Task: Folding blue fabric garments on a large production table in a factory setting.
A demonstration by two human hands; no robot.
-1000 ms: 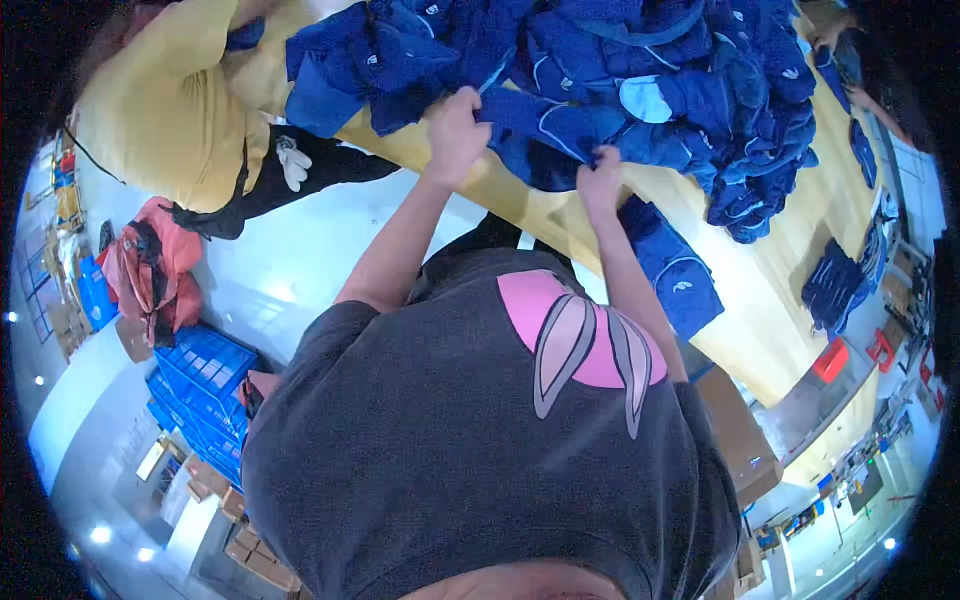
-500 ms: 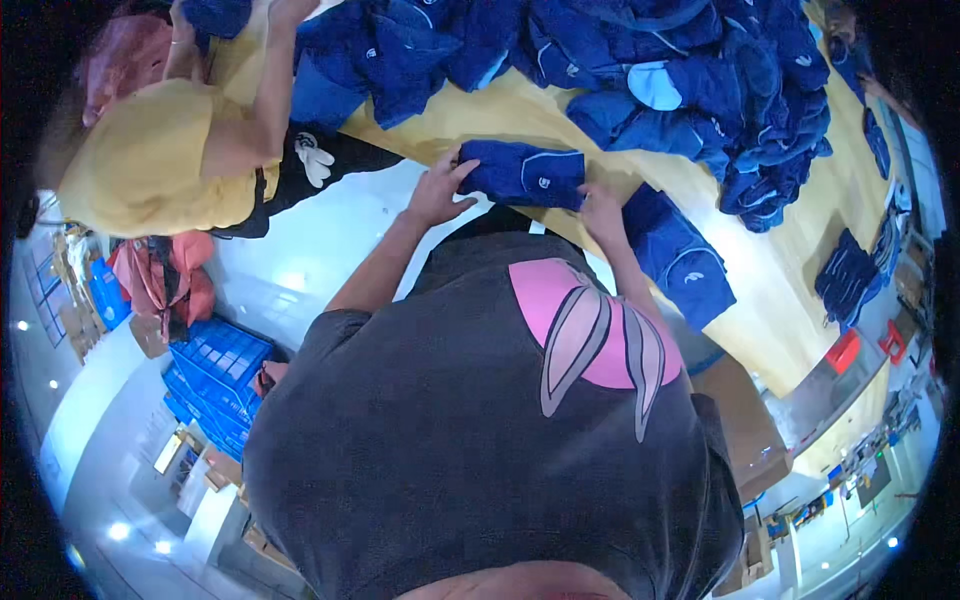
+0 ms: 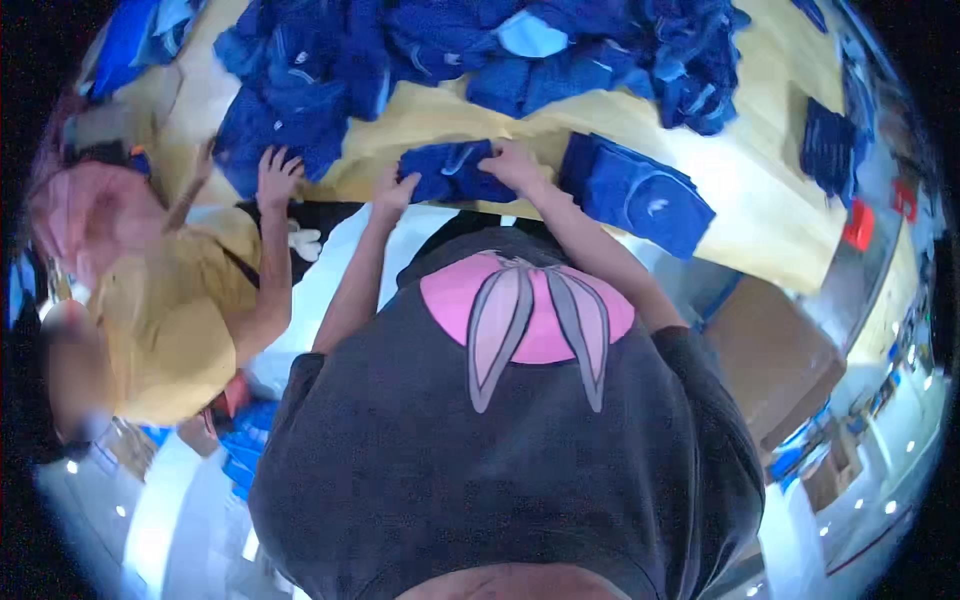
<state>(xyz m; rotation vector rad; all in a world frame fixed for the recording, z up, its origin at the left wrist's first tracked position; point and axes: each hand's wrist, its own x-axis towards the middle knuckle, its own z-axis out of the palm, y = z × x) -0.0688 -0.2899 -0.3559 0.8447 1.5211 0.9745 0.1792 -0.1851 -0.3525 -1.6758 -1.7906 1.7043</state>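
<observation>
A folded navy-blue garment (image 3: 440,173) with pale piping lies at the table's near edge in front of me. My left hand (image 3: 396,192) grips its left end, thumb on top. My right hand (image 3: 516,168) is closed over its upper right corner, fingertips partly hidden by the cloth. The cloth looks bunched between my hands, so its exact garment kind does not show. Just right of it rests a neat stack of folded navy garments (image 3: 655,208) with a small white emblem on top.
A big heap of loose navy garments (image 3: 440,50) covers the table's (image 3: 430,112) far side. At left, a co-worker in yellow (image 3: 165,320) has both hands by the heap. Another dark stack (image 3: 828,150) stands far right. A cardboard box (image 3: 770,355) is beside me at right.
The view has swung right. My right hand has moved from the garment's right side onto its upper corner, and the flat cloth is now bunched. The co-worker's hands have come down toward the heap.
</observation>
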